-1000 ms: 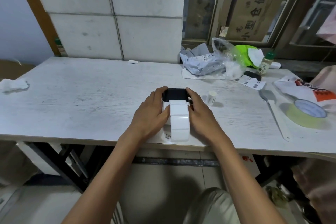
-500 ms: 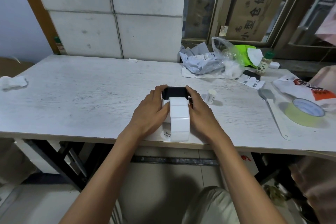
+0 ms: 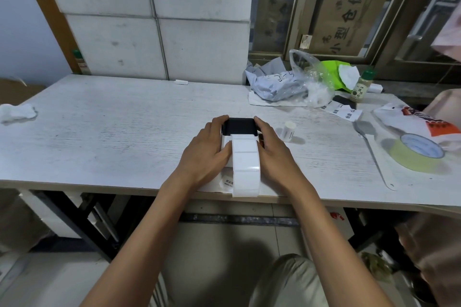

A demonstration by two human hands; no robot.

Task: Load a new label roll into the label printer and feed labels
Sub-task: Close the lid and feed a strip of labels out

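Left hand [image 3: 205, 154] clasped against the left flank of the label printer [image 3: 240, 127], fingertips curled over its black top edge, thumb tucked toward the label strip [image 3: 245, 168]. Right hand [image 3: 275, 154] mirrored on the right flank, likewise clamped to the casing. Printer thereby pinched between both palms, near the front edge of the worktop [image 3: 112, 132]. Strip of blank white labels seen emerging from below the black lid and running toward the wearer, its free end drooping past the worktop edge. Roll itself hidden inside the casing; seating not verifiable.

Likely faults from this state, as judged:
- Skewed feed, caused by uneven side pressure or a lid latched on one side only.
- Creased or peeled labels, caused by the overhanging end dragging on the worktop edge.
- Printer sliding off the front edge, caused by a pull on the strip toward the body.

Both forearms extended forward from below, converging on the printer, wrists low and nearly level with the worktop, palms facing inward. Small white core [image 3: 289, 131] standing just right of the right hand, apart from it; tape roll [image 3: 417, 154] well apart, far right.
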